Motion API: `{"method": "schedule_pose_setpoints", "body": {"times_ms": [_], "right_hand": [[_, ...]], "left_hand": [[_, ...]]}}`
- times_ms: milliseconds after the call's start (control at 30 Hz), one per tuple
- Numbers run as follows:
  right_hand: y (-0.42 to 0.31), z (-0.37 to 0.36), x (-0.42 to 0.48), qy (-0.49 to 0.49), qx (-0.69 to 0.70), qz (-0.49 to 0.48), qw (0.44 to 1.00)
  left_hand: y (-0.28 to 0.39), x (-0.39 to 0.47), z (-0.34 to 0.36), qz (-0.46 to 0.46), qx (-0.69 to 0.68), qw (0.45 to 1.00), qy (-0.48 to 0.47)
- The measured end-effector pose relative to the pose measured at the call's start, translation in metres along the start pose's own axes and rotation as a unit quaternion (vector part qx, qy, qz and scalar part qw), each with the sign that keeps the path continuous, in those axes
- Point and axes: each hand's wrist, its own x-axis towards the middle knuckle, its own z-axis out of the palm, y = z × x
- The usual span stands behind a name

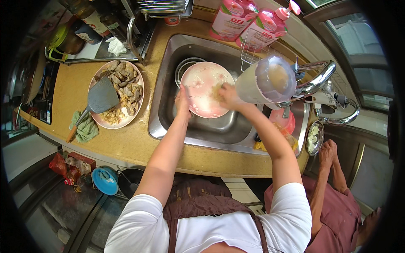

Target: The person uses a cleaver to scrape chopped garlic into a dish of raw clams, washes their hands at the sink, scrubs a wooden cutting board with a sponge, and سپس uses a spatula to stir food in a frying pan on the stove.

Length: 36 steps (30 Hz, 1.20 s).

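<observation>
A pink plate with a flower pattern [204, 88] is held over the stainless steel sink [218, 128]. My left hand [182, 100] grips the plate's left edge. My right hand [228, 96], blurred, presses a yellowish scrubbing pad [217, 92] against the plate's right side. Behind the plate, at its upper left, part of a round metal vessel [179, 71] shows in the sink. On the counter to the left stands a plate of clams [140, 102], with a grey spatula [102, 96] lying across it and its wooden handle over a green cloth [87, 128].
A chrome faucet [319, 79] and a translucent plastic container [264, 80] rise at the sink's right. Pink soap bottles [229, 20] stand behind. Another person's hands [328, 148] are near a bowl of pale pieces [314, 138] at right. Bottles [91, 19] fill a rack at upper left.
</observation>
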Motion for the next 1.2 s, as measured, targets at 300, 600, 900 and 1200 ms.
{"method": "schedule_pose_setpoints", "body": {"times_ms": [300, 600, 900, 1200], "right_hand": [[-0.072, 0.024, 0.055, 0.089, -0.094, -0.024, 0.991], [-0.028, -0.01, 0.039, -0.066, -0.201, 0.417, 0.884], [-0.03, 0.032, 0.047, 0.179, 0.023, 0.179, 0.967], [-0.067, -0.02, -0.016, -0.231, 0.085, 0.162, 0.956]], "left_hand": [[-0.002, -0.011, 0.008, -0.091, -0.024, 0.993, -0.064], [-0.007, -0.004, 0.006, 0.0, -0.004, 1.0, 0.0], [-0.018, -0.009, 0.01, -0.029, 0.096, 0.992, -0.077], [-0.005, -0.007, 0.007, 0.056, 0.061, 0.996, -0.014]]}}
